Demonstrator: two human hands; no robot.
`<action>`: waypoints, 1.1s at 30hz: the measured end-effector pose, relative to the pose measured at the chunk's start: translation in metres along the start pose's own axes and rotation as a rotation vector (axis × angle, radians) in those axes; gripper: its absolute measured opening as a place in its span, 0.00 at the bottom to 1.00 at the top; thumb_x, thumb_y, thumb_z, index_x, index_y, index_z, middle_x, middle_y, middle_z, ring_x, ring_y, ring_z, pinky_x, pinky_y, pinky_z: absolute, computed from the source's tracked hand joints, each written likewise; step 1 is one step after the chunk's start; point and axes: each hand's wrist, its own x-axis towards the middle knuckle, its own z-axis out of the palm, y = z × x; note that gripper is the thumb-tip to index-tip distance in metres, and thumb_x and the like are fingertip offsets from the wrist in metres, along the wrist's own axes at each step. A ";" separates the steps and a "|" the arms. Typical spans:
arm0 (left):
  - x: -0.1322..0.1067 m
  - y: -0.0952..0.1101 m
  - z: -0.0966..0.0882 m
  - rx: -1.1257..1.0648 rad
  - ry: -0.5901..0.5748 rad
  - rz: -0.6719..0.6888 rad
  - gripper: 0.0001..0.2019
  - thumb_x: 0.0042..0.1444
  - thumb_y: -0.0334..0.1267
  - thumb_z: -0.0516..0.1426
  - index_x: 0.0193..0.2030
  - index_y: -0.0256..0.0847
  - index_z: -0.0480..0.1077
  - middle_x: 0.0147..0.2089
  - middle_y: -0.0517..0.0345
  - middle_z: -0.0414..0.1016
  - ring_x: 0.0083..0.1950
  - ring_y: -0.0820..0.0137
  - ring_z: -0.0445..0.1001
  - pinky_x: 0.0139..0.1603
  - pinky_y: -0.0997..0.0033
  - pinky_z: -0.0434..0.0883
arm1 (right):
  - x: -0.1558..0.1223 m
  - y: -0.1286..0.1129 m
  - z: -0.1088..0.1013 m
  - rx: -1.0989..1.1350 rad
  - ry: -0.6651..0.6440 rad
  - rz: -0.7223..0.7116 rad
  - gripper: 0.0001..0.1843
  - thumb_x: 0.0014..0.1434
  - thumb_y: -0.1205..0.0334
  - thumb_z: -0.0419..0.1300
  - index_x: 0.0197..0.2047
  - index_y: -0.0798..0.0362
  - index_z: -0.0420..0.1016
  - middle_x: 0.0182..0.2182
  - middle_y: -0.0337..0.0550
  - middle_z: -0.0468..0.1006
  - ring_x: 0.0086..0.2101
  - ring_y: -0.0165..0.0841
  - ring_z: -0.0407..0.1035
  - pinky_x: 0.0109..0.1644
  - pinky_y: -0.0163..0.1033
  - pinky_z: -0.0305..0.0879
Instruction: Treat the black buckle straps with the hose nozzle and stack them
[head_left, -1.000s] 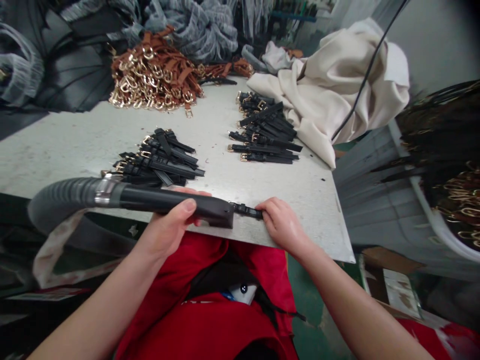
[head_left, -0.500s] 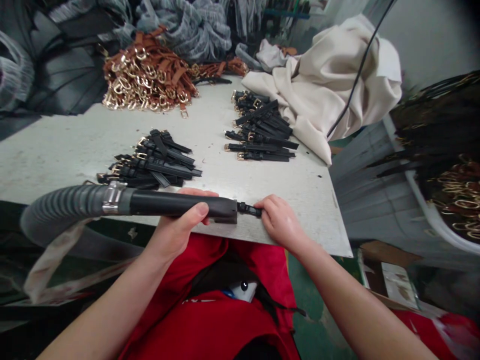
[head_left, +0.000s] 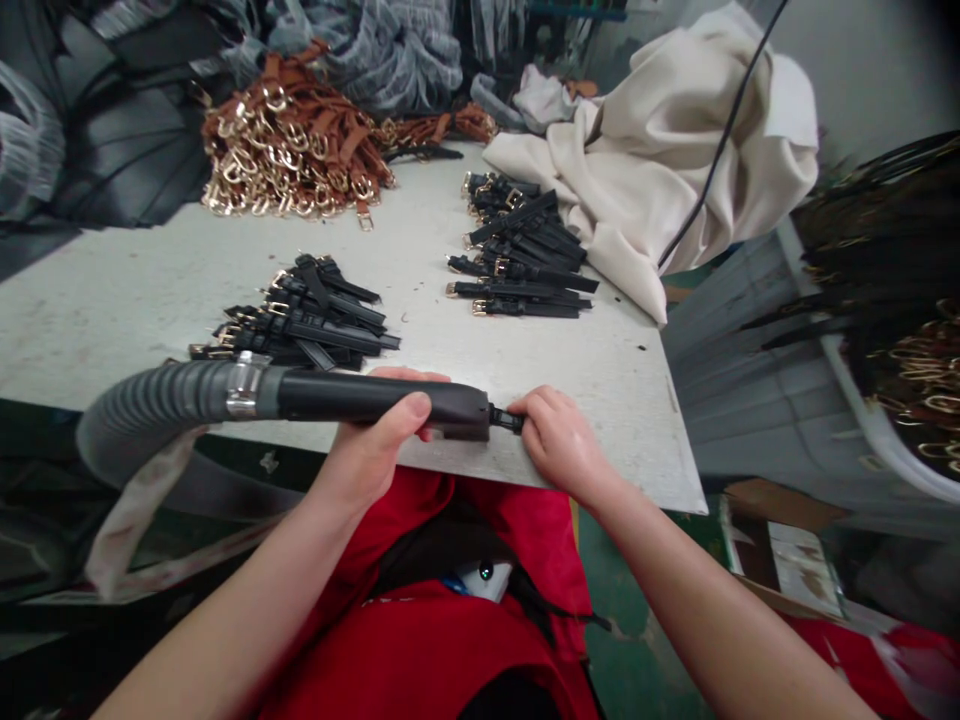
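Observation:
My left hand (head_left: 386, 430) is wrapped round a black hose nozzle (head_left: 337, 396), joined by a metal clamp to a grey ribbed hose (head_left: 169, 395). The nozzle lies level over the table's front edge, its mouth facing right. Between my right hand (head_left: 559, 435) and that mouth is a short black strap (head_left: 508, 418). My right fingers pinch its right end; the other end meets the nozzle mouth, and I cannot tell how far it goes in. Beyond the nozzle lies a pile of black buckled straps (head_left: 322, 315), with a second black strap pile (head_left: 521, 250) farther right.
Brown straps with gold buckles (head_left: 292, 150) are heaped at the table's back left. Cream fabric (head_left: 675, 150) drapes over the back right corner, a black cable (head_left: 724, 135) crossing it. Right of the white table (head_left: 427, 230) stands a grey bin (head_left: 750, 340), with a cardboard box (head_left: 784, 540) below.
My left hand and the nozzle have moved a little to the right, towards my right hand. Less of the strap shows between them. My right hand has stayed almost in place.

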 end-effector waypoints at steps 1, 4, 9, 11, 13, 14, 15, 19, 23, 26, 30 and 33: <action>0.001 0.001 -0.003 -0.001 0.018 -0.012 0.14 0.41 0.43 0.68 0.33 0.40 0.74 0.35 0.54 0.81 0.27 0.71 0.72 0.21 0.75 0.69 | 0.000 0.000 0.000 -0.002 0.000 0.004 0.15 0.58 0.74 0.48 0.39 0.53 0.73 0.35 0.49 0.74 0.38 0.40 0.67 0.45 0.45 0.64; 0.001 0.009 -0.016 0.035 0.070 -0.005 0.14 0.40 0.42 0.68 0.32 0.39 0.74 0.34 0.54 0.80 0.28 0.70 0.73 0.21 0.76 0.68 | 0.001 -0.001 0.000 -0.009 -0.001 0.013 0.15 0.57 0.74 0.48 0.39 0.54 0.74 0.35 0.49 0.74 0.38 0.41 0.67 0.44 0.45 0.64; -0.009 0.018 -0.018 0.080 0.041 0.071 0.13 0.41 0.42 0.68 0.33 0.40 0.75 0.38 0.53 0.81 0.28 0.71 0.72 0.22 0.75 0.68 | 0.001 -0.002 0.000 0.007 0.008 0.021 0.15 0.57 0.74 0.48 0.39 0.54 0.74 0.35 0.50 0.74 0.37 0.41 0.67 0.44 0.46 0.64; -0.009 0.014 -0.008 0.070 0.033 0.059 0.13 0.41 0.43 0.68 0.33 0.41 0.75 0.38 0.53 0.81 0.27 0.72 0.72 0.22 0.75 0.68 | 0.000 -0.002 0.001 0.015 0.005 0.021 0.15 0.56 0.74 0.48 0.40 0.54 0.74 0.35 0.50 0.74 0.38 0.41 0.67 0.44 0.46 0.64; -0.006 0.006 0.001 0.030 0.045 0.027 0.13 0.41 0.43 0.68 0.32 0.42 0.75 0.37 0.54 0.81 0.26 0.72 0.71 0.21 0.74 0.68 | 0.000 -0.001 0.001 0.015 0.000 0.021 0.15 0.57 0.74 0.48 0.40 0.54 0.74 0.35 0.50 0.74 0.38 0.41 0.66 0.45 0.46 0.64; -0.003 0.003 0.003 -0.001 0.057 0.010 0.13 0.40 0.44 0.68 0.32 0.42 0.74 0.36 0.55 0.81 0.26 0.71 0.72 0.21 0.74 0.68 | 0.000 -0.001 0.001 0.014 -0.001 0.020 0.15 0.57 0.74 0.48 0.40 0.54 0.74 0.35 0.50 0.74 0.38 0.41 0.66 0.45 0.46 0.64; -0.001 0.001 0.004 -0.028 0.068 -0.006 0.14 0.39 0.44 0.69 0.32 0.42 0.74 0.36 0.55 0.81 0.27 0.70 0.72 0.21 0.74 0.68 | 0.001 -0.002 0.001 0.012 -0.003 0.021 0.15 0.57 0.73 0.48 0.40 0.54 0.74 0.35 0.50 0.74 0.38 0.41 0.66 0.45 0.47 0.64; 0.001 0.003 -0.006 -0.010 0.053 -0.031 0.15 0.38 0.44 0.69 0.32 0.40 0.75 0.35 0.53 0.81 0.27 0.71 0.72 0.21 0.75 0.68 | 0.001 -0.002 0.000 0.015 -0.009 0.026 0.15 0.56 0.74 0.48 0.40 0.54 0.74 0.36 0.50 0.74 0.38 0.41 0.66 0.45 0.47 0.64; -0.008 0.011 -0.017 0.034 0.057 0.005 0.14 0.39 0.43 0.68 0.32 0.40 0.75 0.36 0.53 0.80 0.28 0.71 0.72 0.22 0.75 0.67 | 0.000 -0.002 0.001 0.024 0.017 0.018 0.15 0.58 0.72 0.48 0.40 0.53 0.74 0.35 0.49 0.75 0.38 0.41 0.67 0.44 0.46 0.63; -0.014 0.011 -0.019 0.028 0.077 0.007 0.15 0.39 0.43 0.68 0.33 0.40 0.75 0.38 0.53 0.81 0.30 0.70 0.73 0.24 0.75 0.68 | -0.001 -0.003 0.000 0.051 0.045 0.022 0.15 0.61 0.70 0.47 0.42 0.54 0.73 0.36 0.50 0.75 0.38 0.41 0.68 0.45 0.46 0.64; -0.015 0.010 -0.021 0.005 0.092 -0.012 0.13 0.41 0.43 0.67 0.34 0.41 0.75 0.37 0.53 0.81 0.30 0.70 0.73 0.24 0.74 0.69 | -0.004 -0.007 -0.006 0.016 0.081 0.063 0.12 0.61 0.66 0.50 0.44 0.55 0.73 0.38 0.51 0.77 0.40 0.42 0.68 0.45 0.48 0.62; -0.015 0.010 -0.017 0.004 0.073 -0.009 0.13 0.41 0.44 0.67 0.33 0.42 0.75 0.37 0.53 0.81 0.28 0.70 0.72 0.23 0.73 0.68 | -0.006 -0.009 -0.011 -0.029 0.067 0.118 0.09 0.60 0.65 0.53 0.40 0.54 0.74 0.37 0.49 0.76 0.40 0.42 0.68 0.45 0.48 0.61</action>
